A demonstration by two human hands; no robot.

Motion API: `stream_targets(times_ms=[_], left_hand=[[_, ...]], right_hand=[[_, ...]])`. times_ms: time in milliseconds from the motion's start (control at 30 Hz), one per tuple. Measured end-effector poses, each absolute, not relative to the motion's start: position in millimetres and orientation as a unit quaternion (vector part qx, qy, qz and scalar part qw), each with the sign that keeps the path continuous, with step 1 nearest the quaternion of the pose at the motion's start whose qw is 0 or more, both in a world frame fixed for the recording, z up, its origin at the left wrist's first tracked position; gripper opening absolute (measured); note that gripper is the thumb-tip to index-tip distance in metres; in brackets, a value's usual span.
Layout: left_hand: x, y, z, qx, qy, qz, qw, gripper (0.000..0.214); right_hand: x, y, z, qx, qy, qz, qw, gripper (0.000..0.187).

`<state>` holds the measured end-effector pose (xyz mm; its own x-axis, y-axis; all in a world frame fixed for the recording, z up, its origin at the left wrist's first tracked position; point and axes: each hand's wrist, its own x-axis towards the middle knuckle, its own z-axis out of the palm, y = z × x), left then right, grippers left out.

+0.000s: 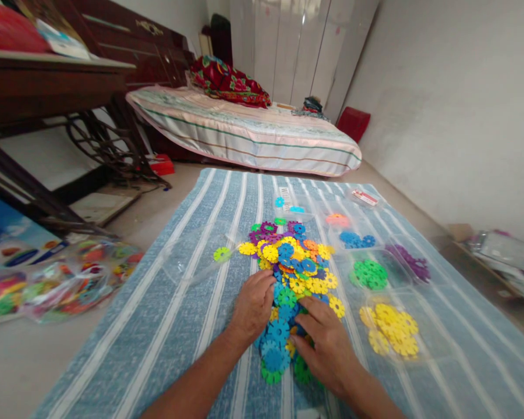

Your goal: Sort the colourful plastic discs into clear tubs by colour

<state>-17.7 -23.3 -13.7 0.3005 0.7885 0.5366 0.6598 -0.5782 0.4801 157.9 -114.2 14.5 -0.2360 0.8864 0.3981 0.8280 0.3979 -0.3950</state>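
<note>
A heap of flower-shaped plastic discs (297, 285) in yellow, blue, green, purple and orange lies mid-table. My left hand (254, 299) rests against the heap's left side, its fingers curled together; whatever is in them is hidden. On the right side, my right hand (325, 334) reaches in among the blue and green discs, thumb and fingers apart, with no disc plainly gripped. Right of the heap, clear plastic boxes hold sorted discs: yellow discs (390, 330), green discs (369, 273), purple discs (408, 262), blue discs (357, 239) and orange discs (337, 219).
A striped blue cloth (174, 326) covers the table. One green disc (222, 254) lies at a clear lid (192, 262) on the left. Bags of colourful pieces (70, 282) are on the floor at left. Beyond stand a bed (253, 137) and a sewing-machine table (48, 75).
</note>
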Motion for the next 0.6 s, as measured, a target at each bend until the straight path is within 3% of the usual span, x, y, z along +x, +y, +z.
stream_targets(times_ms=[233,600], left_hand=[[-17,-22,-18,0.803,0.447,0.389,0.068,0.027],[-16,-24,-14,0.798,0.449,0.391,0.096,0.027]], right_hand=[[154,-108,17,-0.551,-0.773,0.038,0.311,0.013],[137,-112,22,-0.581,-0.766,0.088,0.259,0.018]])
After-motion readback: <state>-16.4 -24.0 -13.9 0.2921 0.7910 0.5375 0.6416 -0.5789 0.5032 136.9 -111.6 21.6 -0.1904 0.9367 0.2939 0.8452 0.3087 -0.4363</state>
